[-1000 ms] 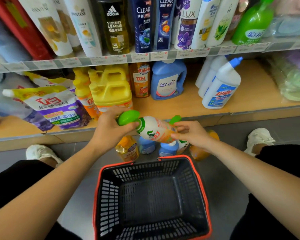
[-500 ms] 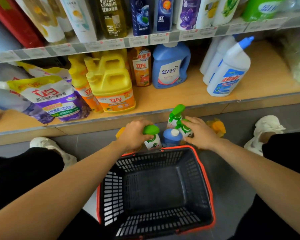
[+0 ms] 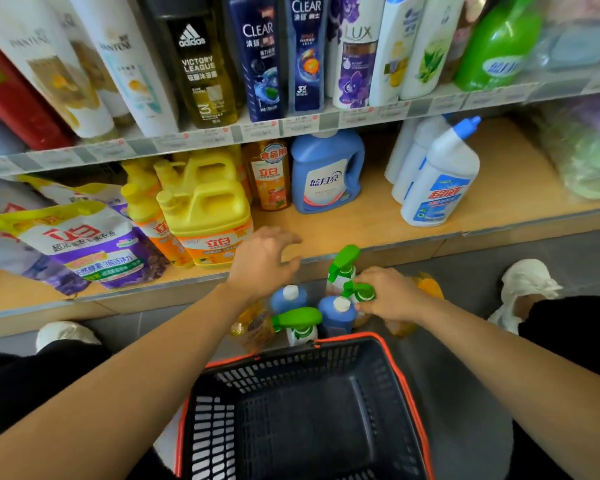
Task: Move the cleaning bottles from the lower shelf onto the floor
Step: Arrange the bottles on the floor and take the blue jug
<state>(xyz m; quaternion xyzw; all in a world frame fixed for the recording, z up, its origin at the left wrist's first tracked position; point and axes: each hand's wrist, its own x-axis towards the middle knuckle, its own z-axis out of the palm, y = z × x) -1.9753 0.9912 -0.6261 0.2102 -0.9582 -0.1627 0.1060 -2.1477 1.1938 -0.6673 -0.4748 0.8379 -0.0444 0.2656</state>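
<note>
Several bottles (image 3: 336,315) are crowding the floor (image 3: 471,271) as the right hand (image 3: 392,298) is gripping a green spray bottle (image 3: 360,292), likely steadying it, while the left hand (image 3: 262,263) is hovering wide open.

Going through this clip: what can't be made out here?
All head view.
Body of the green-capped spray bottle: under the right hand gripping its cap.
Most of the orange bottle: behind the right wrist.
The price labels: blurred, unreadable.
The basket: near end cut off by the bottom edge.
The left hand: motion-blurred fingers.
</note>
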